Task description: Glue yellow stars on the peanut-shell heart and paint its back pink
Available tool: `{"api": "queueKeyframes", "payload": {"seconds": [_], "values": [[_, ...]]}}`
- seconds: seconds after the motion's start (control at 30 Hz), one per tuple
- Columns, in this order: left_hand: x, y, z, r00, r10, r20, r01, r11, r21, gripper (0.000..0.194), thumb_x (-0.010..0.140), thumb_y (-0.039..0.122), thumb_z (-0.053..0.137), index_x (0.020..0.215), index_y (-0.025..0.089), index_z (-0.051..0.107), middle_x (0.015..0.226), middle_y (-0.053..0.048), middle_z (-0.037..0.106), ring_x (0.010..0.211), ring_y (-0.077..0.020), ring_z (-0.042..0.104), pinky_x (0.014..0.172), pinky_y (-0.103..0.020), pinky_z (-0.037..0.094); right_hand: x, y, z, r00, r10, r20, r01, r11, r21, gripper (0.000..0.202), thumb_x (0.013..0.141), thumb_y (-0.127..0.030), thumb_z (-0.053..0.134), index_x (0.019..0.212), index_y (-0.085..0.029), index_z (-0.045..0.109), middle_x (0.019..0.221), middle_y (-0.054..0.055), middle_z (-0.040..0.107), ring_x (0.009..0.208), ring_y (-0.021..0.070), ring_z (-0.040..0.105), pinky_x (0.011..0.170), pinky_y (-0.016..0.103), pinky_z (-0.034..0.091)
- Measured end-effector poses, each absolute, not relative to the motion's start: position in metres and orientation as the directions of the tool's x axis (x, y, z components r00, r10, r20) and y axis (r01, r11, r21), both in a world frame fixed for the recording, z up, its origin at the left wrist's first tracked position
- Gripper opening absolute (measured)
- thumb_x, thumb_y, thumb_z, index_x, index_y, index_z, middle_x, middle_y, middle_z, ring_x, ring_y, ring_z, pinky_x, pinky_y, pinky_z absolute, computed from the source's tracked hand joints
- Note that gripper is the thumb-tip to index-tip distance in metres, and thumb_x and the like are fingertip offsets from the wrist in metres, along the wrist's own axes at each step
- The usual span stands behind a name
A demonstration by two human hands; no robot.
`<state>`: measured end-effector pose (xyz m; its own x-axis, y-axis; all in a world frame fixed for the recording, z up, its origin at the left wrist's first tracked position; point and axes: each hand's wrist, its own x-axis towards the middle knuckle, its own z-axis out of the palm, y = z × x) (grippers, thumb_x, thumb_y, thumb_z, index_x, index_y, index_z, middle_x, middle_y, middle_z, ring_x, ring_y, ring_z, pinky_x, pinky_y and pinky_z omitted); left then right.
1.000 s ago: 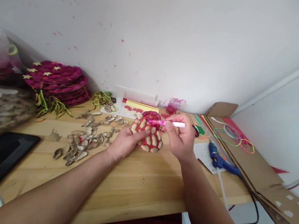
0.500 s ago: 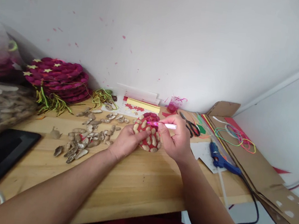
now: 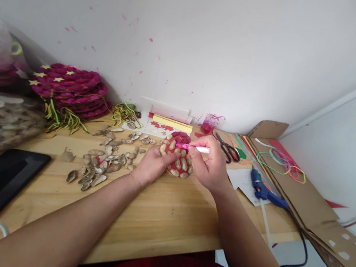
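Note:
A round red disc (image 3: 172,166) covered with peanut shells is gripped by my left hand (image 3: 152,165), whose thumb lies on top of the shells. My right hand (image 3: 209,161) pinches a white-handled brush (image 3: 202,149). The brush's pink-stained tip touches the shells near the top of the disc, where several are painted dark pink and the others are plain tan. Behind the hands stands a clear cup (image 3: 208,124) with pink liquid. Loose peanut shells (image 3: 103,161) lie on the wooden table (image 3: 154,217) left of my left hand.
Black-handled scissors (image 3: 227,149), a blue glue gun (image 3: 264,192) and cardboard (image 3: 306,201) lie to the right. At the left are a stack of magenta discs (image 3: 73,90), a plastic bag of shells (image 3: 10,121) and a black tablet (image 3: 3,181). Yellow and red paper (image 3: 172,123) lies at the back.
The view has shifted slightly. The brush tip stays on the upper shells, and both hands keep their holds.

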<state>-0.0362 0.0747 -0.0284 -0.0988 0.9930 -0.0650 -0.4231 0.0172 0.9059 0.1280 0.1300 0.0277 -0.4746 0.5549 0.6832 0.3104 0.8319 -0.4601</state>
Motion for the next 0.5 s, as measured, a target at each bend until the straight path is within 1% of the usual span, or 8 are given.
{"api": "queueKeyframes", "payload": {"seconds": [0.17,0.27,0.37,0.43,0.5], "values": [[-0.0358,0.0754,-0.0289,-0.113,0.99,-0.081,-0.435,0.024,0.9,0.035,0.068,0.043,0.094,0.083,0.016,0.078,0.078,-0.006,0.081,0.065,-0.0201,0.073,0.07,-0.031,0.059,0.1318,0.1301,0.031,-0.487,0.552,0.677,0.336,0.834,-0.438,0.008,0.1,-0.027,0.063,0.093,-0.025,0.06,0.087,0.003,0.072,0.085,0.0225,0.066,0.079,0.042,0.048],[-0.0358,0.0752,-0.0276,-0.12,0.988,-0.095,-0.452,0.031,0.892,0.037,0.069,0.046,0.093,0.084,0.015,0.078,0.077,-0.007,0.081,0.062,-0.0198,0.072,0.067,-0.031,0.059,0.1335,0.1304,0.0322,-0.473,0.548,0.69,0.328,0.836,-0.439,0.007,0.099,-0.026,0.064,0.093,-0.025,0.06,0.086,0.003,0.071,0.084,0.0218,0.066,0.078,0.041,0.049],[-0.0355,0.0744,-0.0253,-0.11,0.989,-0.094,-0.447,0.035,0.894,0.035,0.068,0.045,0.093,0.079,0.016,0.077,0.073,-0.006,0.08,0.061,-0.0194,0.071,0.066,-0.03,0.058,0.1327,0.1308,0.0315,-0.468,0.55,0.692,0.29,0.835,-0.467,0.006,0.1,-0.026,0.064,0.095,-0.025,0.061,0.088,0.003,0.071,0.084,0.0212,0.066,0.078,0.04,0.049],[-0.0352,0.0743,-0.0245,-0.117,0.989,-0.09,-0.436,0.031,0.899,0.034,0.068,0.044,0.093,0.074,0.016,0.075,0.069,-0.005,0.079,0.06,-0.019,0.07,0.064,-0.029,0.057,0.1322,0.1315,0.0307,-0.476,0.549,0.687,0.292,0.835,-0.466,0.006,0.1,-0.026,0.064,0.094,-0.026,0.062,0.089,0.003,0.072,0.085,0.0217,0.067,0.079,0.041,0.049],[-0.035,0.0748,-0.0251,-0.122,0.988,-0.095,-0.445,0.031,0.895,0.034,0.068,0.044,0.093,0.075,0.016,0.075,0.069,-0.005,0.078,0.059,-0.0193,0.07,0.063,-0.029,0.057,0.1328,0.1328,0.0302,-0.479,0.553,0.681,0.304,0.833,-0.463,0.007,0.1,-0.027,0.064,0.093,-0.026,0.062,0.088,0.003,0.073,0.086,0.0221,0.067,0.079,0.041,0.049]]}}
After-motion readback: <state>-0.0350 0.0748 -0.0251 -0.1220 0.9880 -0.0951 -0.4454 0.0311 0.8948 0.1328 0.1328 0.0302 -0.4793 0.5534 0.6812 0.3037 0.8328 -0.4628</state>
